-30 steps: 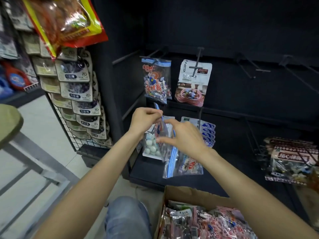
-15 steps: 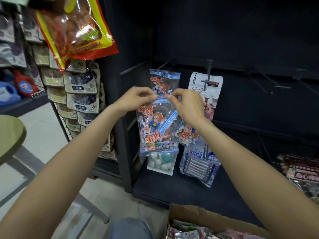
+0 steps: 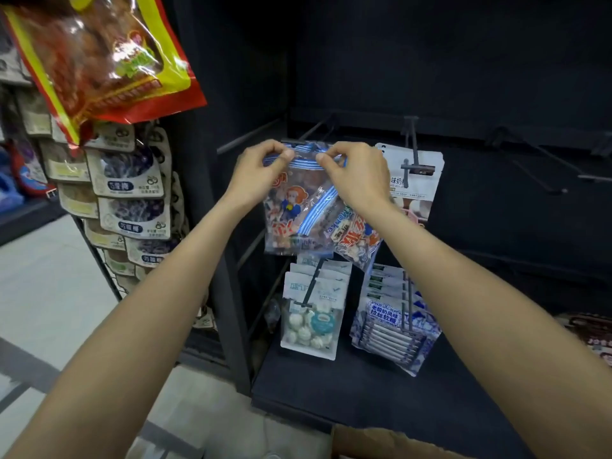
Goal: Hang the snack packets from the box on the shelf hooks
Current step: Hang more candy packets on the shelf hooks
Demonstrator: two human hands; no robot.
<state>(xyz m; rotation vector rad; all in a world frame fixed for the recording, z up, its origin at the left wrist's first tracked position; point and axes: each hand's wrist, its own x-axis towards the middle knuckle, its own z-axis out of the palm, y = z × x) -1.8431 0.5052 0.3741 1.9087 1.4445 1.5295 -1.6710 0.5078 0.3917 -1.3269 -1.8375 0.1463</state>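
My left hand (image 3: 256, 173) pinches the glossy clear cartoon-printed snack packet (image 3: 291, 207) at its blue-striped top edge; my right hand (image 3: 356, 175) pinches the same edge, a second crinkly packet (image 3: 351, 233) dangling beneath. Both hands have risen to the thin dark metal hook (image 3: 314, 129); bare hooks (image 3: 530, 160) sit rightward.

Both hands, left (image 3: 256, 175) and right (image 3: 356, 175), hold a snack packet (image 3: 291, 207) up at a top shelf hook (image 3: 313, 129). A second packet (image 3: 354, 236) hangs under the right hand. Two more hooks of packets (image 3: 311, 313) hang below. The box (image 3: 381, 442) sits in front, by the bottom edge.
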